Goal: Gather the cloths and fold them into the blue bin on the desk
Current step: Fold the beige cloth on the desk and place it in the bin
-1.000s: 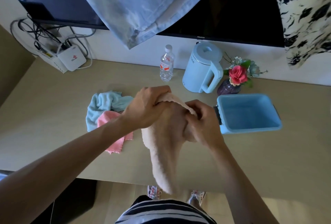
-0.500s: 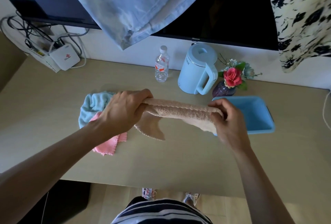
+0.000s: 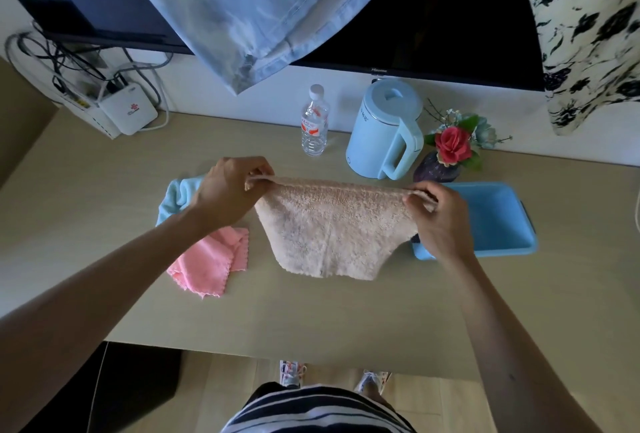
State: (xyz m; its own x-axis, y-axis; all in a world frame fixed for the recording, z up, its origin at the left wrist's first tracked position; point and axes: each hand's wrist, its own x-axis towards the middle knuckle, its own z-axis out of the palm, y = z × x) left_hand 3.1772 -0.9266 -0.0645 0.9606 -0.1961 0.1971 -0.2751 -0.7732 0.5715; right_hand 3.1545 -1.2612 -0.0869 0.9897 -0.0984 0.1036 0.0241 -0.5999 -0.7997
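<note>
Pinching beige cloth (image 3: 332, 228) corners, left hand (image 3: 228, 190), right hand (image 3: 440, 221), top edge stretched left-right, body hanging down.

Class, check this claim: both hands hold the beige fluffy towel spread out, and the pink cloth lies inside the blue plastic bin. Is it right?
Not quite. The head view shows the pink scallop-edged cloth on the pale wooden desk, not inside the blue plastic bin. The left hand and right hand do hold the beige fluffy towel spread out.
</note>
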